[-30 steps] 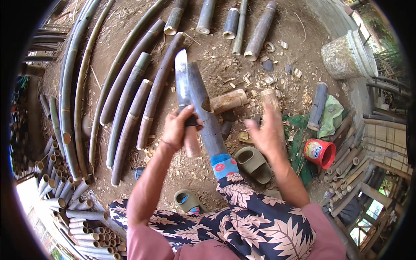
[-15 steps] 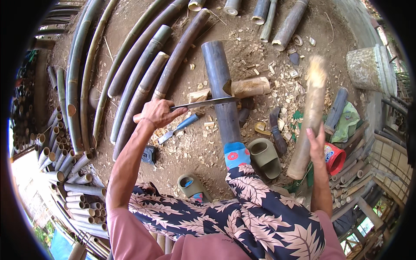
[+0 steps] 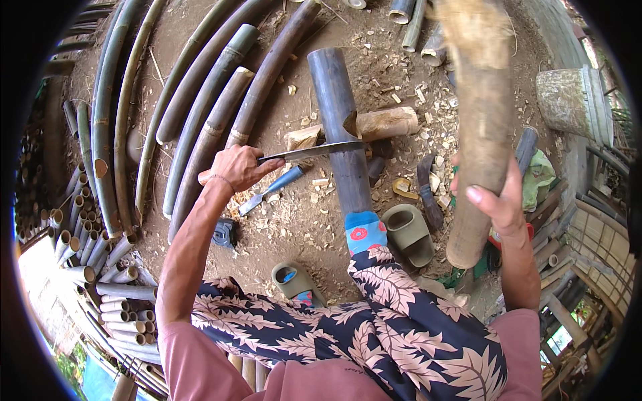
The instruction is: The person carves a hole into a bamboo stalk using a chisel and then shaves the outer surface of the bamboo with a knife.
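My left hand (image 3: 235, 167) is closed round the handle of a large knife (image 3: 315, 150), whose dark blade lies across a thick dark bamboo piece (image 3: 332, 87). A notch shows in the bamboo's right side, just beyond the blade. Under the bamboo, a pale log (image 3: 391, 123) lies crosswise on the dirt. My foot in a blue sock (image 3: 366, 232) rests against the bamboo's near end. Upright on the right, a thick wooden club (image 3: 483, 113) with a frayed top is gripped by my right hand (image 3: 500, 204) near its lower part, apart from the knife.
Long bamboo poles (image 3: 221, 100) lie at the left. A blue-handled chisel (image 3: 273, 190), a tape measure (image 3: 225, 232), a sheathed-looking tool (image 3: 428, 190) and olive slippers (image 3: 408, 235) are around my legs. Wood chips litter the ground. A dirty white bucket (image 3: 568, 103) stands far right.
My right hand has raised the club higher and closer to the camera. My left hand and the knife stay at the bamboo; the view has shifted slightly.
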{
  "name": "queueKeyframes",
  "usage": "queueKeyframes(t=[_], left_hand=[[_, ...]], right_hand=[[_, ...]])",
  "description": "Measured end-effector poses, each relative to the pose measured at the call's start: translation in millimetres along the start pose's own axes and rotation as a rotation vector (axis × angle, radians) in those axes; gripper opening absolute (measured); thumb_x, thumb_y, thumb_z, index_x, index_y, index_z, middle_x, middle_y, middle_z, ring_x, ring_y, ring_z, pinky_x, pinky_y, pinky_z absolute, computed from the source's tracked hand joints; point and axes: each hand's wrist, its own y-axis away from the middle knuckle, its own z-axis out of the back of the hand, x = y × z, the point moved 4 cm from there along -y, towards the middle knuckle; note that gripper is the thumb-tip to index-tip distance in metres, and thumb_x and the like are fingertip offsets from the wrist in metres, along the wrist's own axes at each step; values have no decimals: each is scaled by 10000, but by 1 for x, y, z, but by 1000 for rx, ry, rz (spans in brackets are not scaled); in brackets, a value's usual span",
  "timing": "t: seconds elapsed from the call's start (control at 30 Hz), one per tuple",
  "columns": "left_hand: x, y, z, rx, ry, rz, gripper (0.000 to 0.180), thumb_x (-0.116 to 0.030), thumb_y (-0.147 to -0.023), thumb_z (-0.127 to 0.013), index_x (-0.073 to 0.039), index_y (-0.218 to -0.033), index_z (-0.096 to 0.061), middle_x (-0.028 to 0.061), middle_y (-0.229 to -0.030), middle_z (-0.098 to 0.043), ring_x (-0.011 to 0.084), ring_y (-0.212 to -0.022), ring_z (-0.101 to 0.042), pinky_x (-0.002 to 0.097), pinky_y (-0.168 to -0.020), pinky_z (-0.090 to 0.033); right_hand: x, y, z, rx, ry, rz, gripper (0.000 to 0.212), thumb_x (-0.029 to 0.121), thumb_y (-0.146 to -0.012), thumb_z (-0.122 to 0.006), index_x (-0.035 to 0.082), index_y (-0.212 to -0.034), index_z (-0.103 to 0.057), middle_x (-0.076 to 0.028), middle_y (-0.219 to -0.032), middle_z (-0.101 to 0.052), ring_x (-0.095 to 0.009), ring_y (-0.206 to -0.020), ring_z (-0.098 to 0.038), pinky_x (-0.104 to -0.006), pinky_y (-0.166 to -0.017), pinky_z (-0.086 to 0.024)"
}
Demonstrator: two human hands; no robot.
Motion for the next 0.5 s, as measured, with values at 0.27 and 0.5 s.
queueKeyframes(t=[0.27,0.5], left_hand=[[2,-13,-9,82,-29,22,782,-828,-793,-489,-90,-803,-747,113,-565,-602,280,-591,-632,432,-574,-478],[-1,-12,-8,57,38,-22,807,-837,-783,-492,-71,-754,-744,129,-563,-601,281,-570,-621,431,-560,-474]], right_hand=[[-58,-33,-48,389,863,-95,971,186,-711,-769,61,-1520,-249,-265,-1428,-458,-358,-1268,-527,-442,-1070,-426],[-13,-49,-26,-274,231,402,858,203,-771,-755,100,-1487,-295,-253,-1267,-557,-352,-1104,-614,-418,-969,-491]])
